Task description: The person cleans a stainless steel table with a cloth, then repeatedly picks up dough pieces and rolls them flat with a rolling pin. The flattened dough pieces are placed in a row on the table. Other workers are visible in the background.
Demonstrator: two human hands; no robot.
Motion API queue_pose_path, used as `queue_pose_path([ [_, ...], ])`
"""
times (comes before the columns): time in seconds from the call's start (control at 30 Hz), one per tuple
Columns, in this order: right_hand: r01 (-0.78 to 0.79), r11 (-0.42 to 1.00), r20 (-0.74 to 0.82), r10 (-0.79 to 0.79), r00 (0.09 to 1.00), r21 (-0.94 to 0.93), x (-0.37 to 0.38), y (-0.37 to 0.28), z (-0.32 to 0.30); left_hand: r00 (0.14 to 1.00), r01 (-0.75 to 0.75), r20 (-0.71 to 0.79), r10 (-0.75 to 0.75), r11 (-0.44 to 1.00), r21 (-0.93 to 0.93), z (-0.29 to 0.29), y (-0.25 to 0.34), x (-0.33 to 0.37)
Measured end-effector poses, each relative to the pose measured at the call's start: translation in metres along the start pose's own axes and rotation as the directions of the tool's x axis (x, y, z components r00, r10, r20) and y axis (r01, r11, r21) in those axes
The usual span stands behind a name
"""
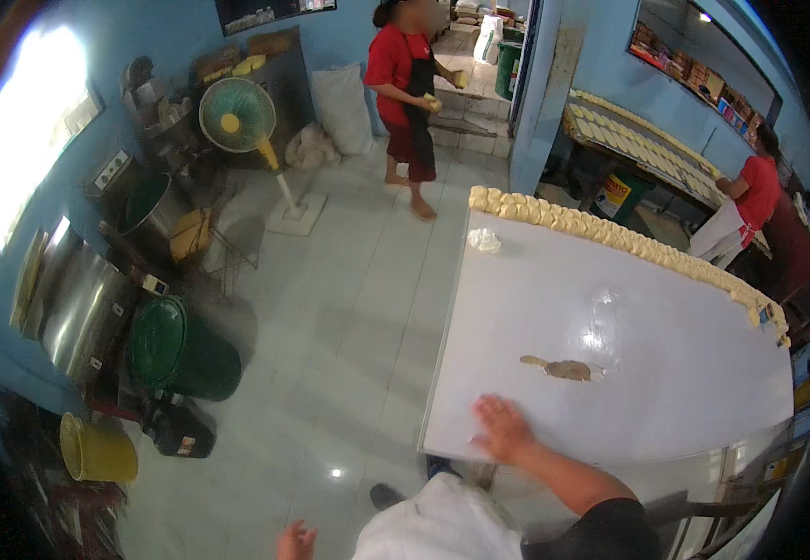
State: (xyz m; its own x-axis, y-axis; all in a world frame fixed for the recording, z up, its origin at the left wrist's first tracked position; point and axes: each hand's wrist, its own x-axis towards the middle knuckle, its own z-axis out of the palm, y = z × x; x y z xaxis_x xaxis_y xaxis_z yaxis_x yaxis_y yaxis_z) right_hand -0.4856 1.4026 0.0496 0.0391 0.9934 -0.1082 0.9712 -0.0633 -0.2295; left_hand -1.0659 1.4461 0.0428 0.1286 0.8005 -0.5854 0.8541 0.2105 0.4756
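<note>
My right hand (pixel 503 427) is over the near left corner of a white-topped table (pixel 508 308). Its fingers are spread, slightly blurred, with nothing in them; whether the palm touches the surface I cannot tell. Low in the view, beside my white apron (pixel 433 523), my left hand (pixel 296 541) hangs away from the table, its fingers loosely bent and apart, holding nothing visible. Along the table's far edge runs a long row of pale yellow dough pieces (pixel 601 226), packed side by side. A small white, creamy lump (pixel 484 241) sits near the far left corner.
A worn brown patch (pixel 568 371) marks the tabletop. One person (pixel 410 93) in a dark apron stands by the doorway, holding yellowish pieces. Another (pixel 750 196) works at a dough-covered table (pixel 582 154). At left are a standing fan (pixel 237 117), green lidded bin (pixel 181 350) and yellow bucket (pixel 102 450).
</note>
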Motion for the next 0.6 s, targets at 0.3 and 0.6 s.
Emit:
queue_pose_path([
  [0.3,-0.361,0.866,-0.534,0.498,0.683,0.346,0.263,0.219,-0.098,0.989,0.142,-0.020,-0.145,0.985,-0.102,0.047,0.148,0.011],
  [0.6,-0.270,0.925,-0.426,0.365,0.828,0.267,0.367,0.255,-0.099,0.989,0.129,-0.060,-0.138,0.983,-0.131,0.056,0.233,0.050],
])
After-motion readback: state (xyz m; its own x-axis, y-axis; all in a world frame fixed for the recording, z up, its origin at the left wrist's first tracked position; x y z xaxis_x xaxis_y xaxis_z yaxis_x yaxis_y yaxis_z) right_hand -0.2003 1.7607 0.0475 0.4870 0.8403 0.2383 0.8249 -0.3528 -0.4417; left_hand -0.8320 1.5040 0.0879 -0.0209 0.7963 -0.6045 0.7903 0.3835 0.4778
